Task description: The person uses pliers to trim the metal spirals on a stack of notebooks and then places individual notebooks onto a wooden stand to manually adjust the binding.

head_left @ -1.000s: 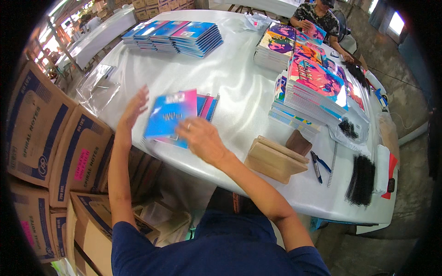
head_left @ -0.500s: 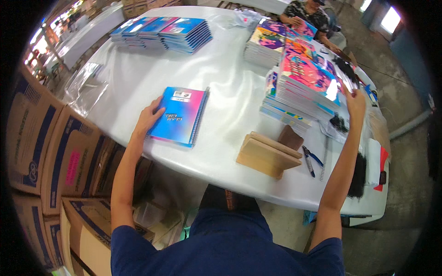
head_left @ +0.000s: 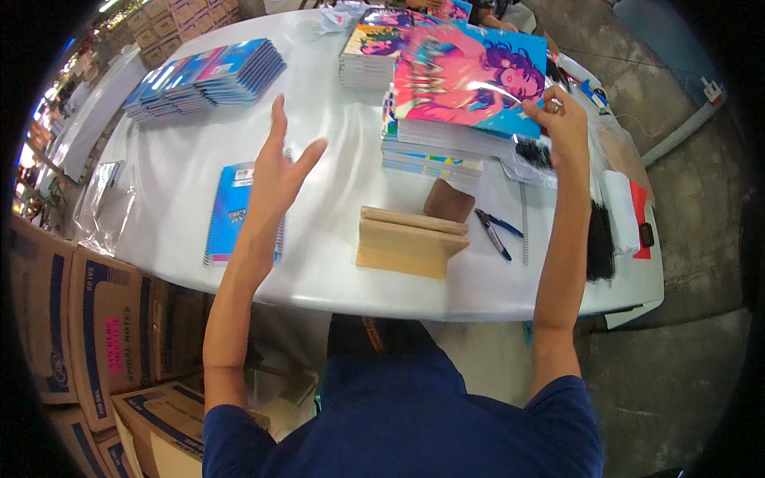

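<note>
My right hand (head_left: pixel 562 123) pinches the right edge of a notebook (head_left: pixel 470 76) with a pink and blue illustrated cover. It is slightly raised and tilted over a tall stack of notebooks (head_left: pixel 446 137); I cannot make out its thickness. Fingers and thumb spread, my left hand (head_left: pixel 280 163) is open and empty above the table. Beneath the left wrist lies a blue spiral notebook (head_left: pixel 227 211), partly hidden by the forearm.
Blue notebooks (head_left: pixel 211 72) stand in stacks at the far left. Near the front are a wooden stand (head_left: pixel 406 247), a brown block (head_left: pixel 449 201), pliers (head_left: pixel 498 233) and black coils (head_left: pixel 602 243). Cartons (head_left: pixel 115 334) line the left side. A person's arm (head_left: pixel 498 22) shows at the far side.
My left hand has let go of the blue spiral notebook and risen, opening. My right hand has lifted the illustrated notebook from the stack's top. The view has shifted to the right.
</note>
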### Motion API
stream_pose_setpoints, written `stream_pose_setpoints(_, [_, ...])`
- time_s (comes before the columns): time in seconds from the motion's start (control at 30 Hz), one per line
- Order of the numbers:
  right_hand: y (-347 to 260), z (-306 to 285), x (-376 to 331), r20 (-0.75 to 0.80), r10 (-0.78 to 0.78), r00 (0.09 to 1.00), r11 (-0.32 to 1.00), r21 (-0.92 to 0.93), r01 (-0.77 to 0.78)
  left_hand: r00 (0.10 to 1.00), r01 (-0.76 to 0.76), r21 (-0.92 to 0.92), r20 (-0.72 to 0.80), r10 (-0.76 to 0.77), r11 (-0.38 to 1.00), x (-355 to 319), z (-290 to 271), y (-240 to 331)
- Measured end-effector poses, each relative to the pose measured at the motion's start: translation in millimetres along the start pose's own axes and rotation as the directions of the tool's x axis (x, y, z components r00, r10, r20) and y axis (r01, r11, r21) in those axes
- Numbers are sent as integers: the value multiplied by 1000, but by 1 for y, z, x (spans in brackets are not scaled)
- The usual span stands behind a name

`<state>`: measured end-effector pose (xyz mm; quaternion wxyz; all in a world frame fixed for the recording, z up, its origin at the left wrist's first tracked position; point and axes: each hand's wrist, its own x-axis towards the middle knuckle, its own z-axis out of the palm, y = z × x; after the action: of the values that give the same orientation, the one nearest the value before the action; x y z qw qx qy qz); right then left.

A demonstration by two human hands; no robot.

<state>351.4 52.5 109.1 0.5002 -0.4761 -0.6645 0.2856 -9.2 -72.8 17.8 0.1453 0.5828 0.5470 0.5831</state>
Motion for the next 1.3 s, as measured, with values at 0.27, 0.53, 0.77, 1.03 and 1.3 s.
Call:
stream_pose_setpoints(0.27, [39,42,-177,9,114,993,898,428,-107,818,374,-411,569,-86,831,-24,19,50])
stream_pose_setpoints(0.53, [83,53,-207,109,-123,986,992,7,123,809,273,-423,586,31,864,-53,43,4])
stream_pose_setpoints(0.77, [136,20,-166,363,-101,926,977,-141,162,937,296,-417,300,-178,859,-100,60,-33])
stream_pose_setpoints(1.03, [216,-17,-106,-127,16,992,533,-838,-116,992,-120,-12,22,120,993,-67,41,44])
stream_pose_setpoints(1.3, [61,-19,-148,186,-9,983,978,-204,47,829,-508,455,489,271,731,-72,93,107])
